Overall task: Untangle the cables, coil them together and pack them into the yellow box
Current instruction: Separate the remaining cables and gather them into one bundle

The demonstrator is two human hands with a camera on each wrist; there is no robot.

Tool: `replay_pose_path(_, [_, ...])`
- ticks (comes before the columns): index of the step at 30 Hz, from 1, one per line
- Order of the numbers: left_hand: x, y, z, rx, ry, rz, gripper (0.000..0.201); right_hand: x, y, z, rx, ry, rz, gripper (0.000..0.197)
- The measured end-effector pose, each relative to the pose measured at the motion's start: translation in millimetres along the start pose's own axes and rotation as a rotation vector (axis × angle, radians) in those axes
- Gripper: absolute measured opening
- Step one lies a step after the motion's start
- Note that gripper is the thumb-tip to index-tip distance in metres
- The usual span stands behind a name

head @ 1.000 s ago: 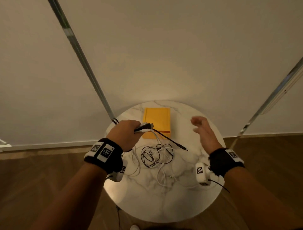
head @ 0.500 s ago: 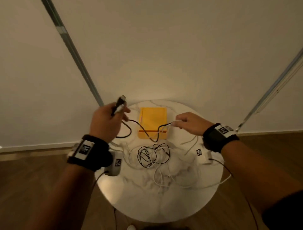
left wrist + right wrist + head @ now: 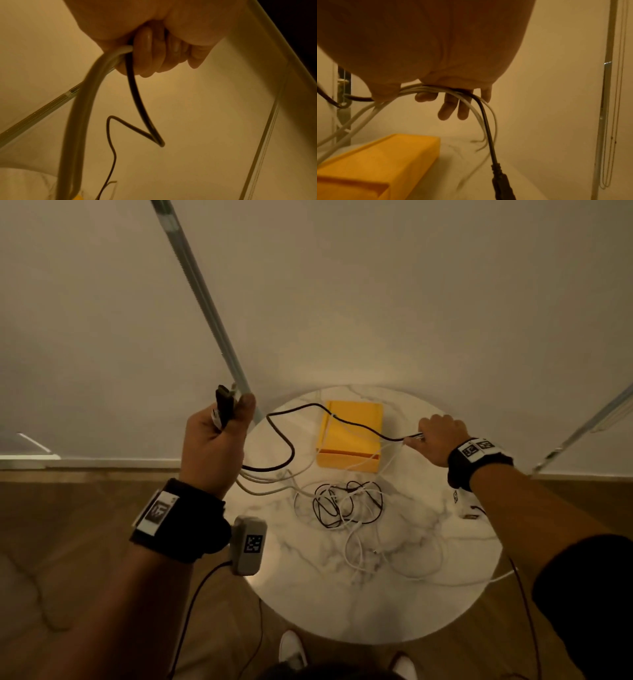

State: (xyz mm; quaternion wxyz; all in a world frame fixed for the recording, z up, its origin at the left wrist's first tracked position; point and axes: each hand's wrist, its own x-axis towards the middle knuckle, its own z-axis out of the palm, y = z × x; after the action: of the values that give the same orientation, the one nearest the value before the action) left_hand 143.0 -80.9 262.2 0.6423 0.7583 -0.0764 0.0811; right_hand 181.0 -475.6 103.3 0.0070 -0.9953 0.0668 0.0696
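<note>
Left hand (image 3: pixel 214 445) — fist round black cable (image 3: pixel 284 436) and white cables (image 3: pixel 274 479), left of yellow box (image 3: pixel 349 436). Right hand (image 3: pixel 440 440) — grips same cables, right of box.

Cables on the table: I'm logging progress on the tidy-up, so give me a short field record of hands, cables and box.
left hand: raised, grips plug ends of black cable and white cables
right hand: holds the same cables further along
span: sags over yellow box
tangle: black and white loops lying on marble table
packed: nothing yet
</note>
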Motion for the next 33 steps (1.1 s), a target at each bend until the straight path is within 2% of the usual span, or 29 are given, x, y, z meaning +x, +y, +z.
replay_pose_path(4, [-3.4, -4.8, -12.3, -0.020, 0.031, -0.016, 0.050, 2.3, -14.5, 30.8, 0.057, -0.056, 0.003, 0.054])
replay_pose_path(7, [-2.4, -3.7, -16.5, -0.018, 0.062, -0.047, 0.042, -4.8, -11.2, 42.1, 0.190, -0.117, 0.052, 0.050])
replay_pose_path(10, [-0.7, -7.1, -12.2, -0.061, 0.089, -0.062, 0.038, -20.1, 8.4, 51.3, 0.219, -0.170, 0.111, 0.035])
replay_pose_path(12, [-0.7, -10.5, -5.2, -0.095, 0.092, -0.055, 0.039, -36.3, 22.1, 64.2, 0.174, -0.285, 0.147, 0.029])
replay_pose_path(14, [0.5, -13.3, 1.2, -0.118, 0.087, -0.039, 0.041, -56.5, 30.7, 82.0, 0.128, -0.388, 0.217, 0.041])
replay_pose_path(18, [5.8, -14.4, 9.0, -0.125, 0.051, -0.023, 0.042, -97.2, 43.0, 113.4, 0.124, -0.300, 0.494, 0.067])
replay_pose_path(20, [6.8, -13.3, 11.6, -0.115, 0.032, -0.020, 0.044, -112.0, 47.4, 125.0, 0.092, -0.313, 0.576, 0.071])
replay_pose_path(24, [4.4, -11.2, 17.3, -0.078, 0.003, -0.005, 0.045, -130.4, 54.9, 147.4, 0.178, -0.431, 0.622, 0.062])
replay_pose_path(28, [1.6, -11.9, 19.0, -0.087, -0.017, -0.019, 0.045, -140.0, 52.7, 158.1, 0.239, -0.499, 0.645, 0.067])
replay_pose_path(30, [-0.1, -11.7, 17.3, -0.076, -0.035, -0.021, 0.045, -143.1, 51.3, 156.2, 0.218, -0.437, 0.666, 0.064])
replay_pose_path(33, [-3.3, -9.4, 15.1, -0.067, -0.033, -0.020, 0.042, -147.1, 55.6, 149.7, 0.104, -0.311, 0.779, 0.060])
